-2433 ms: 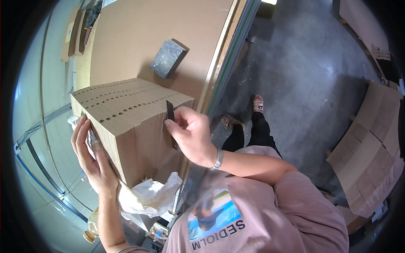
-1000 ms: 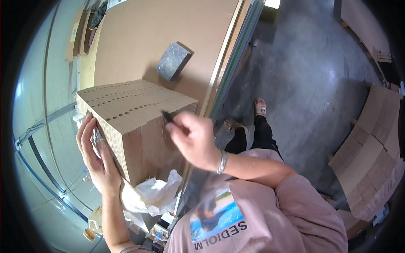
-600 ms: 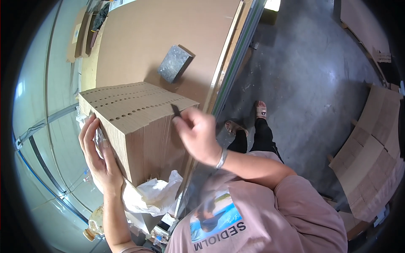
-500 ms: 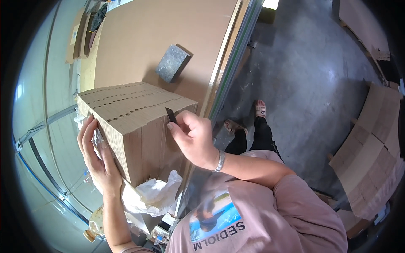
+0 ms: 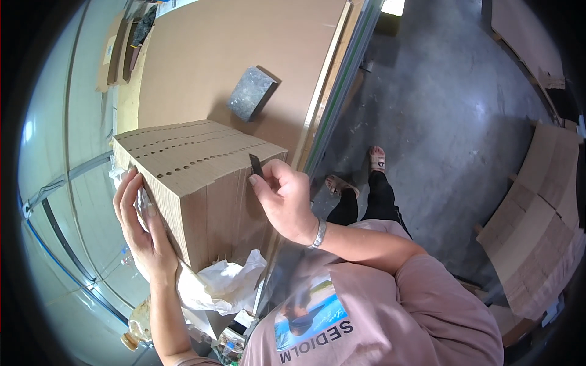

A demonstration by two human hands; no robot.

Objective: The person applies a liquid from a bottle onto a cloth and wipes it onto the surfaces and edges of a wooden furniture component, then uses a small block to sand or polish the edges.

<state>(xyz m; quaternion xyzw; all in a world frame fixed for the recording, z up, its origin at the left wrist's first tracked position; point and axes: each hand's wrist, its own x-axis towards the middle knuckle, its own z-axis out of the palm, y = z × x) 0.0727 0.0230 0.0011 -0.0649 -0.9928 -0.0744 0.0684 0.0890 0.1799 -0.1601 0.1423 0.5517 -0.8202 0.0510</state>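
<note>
A tall block of tan boards (image 5: 204,160), pierced by rows of small holes on its top, stands at the corner of the table. My left hand (image 5: 143,229) lies along its left side with fingers stretched out, crumpled white paper partly beneath them. Pinched between thumb and fingers of my right hand (image 5: 287,198) is a thin dark strip with a slanted tip (image 5: 255,163), like a blade. This strip is at the block's top near edge, toward the right corner; whether it touches the boards I cannot tell. White paper (image 5: 229,283) bunches around the block's foot.
A grey rectangular block (image 5: 251,93) rests on the brown board-covered table (image 5: 201,49) beyond the stack. Pale panels (image 5: 61,152) line the left side. At the right are stacked cardboard sheets (image 5: 537,219) on the grey floor (image 5: 439,104). A cloudy plastic bottle (image 5: 139,320) stands lower left.
My right hand has moved slightly to the right along the block's top edge with the dark strip, which now points up more steeply. My left hand keeps its place on the block.
</note>
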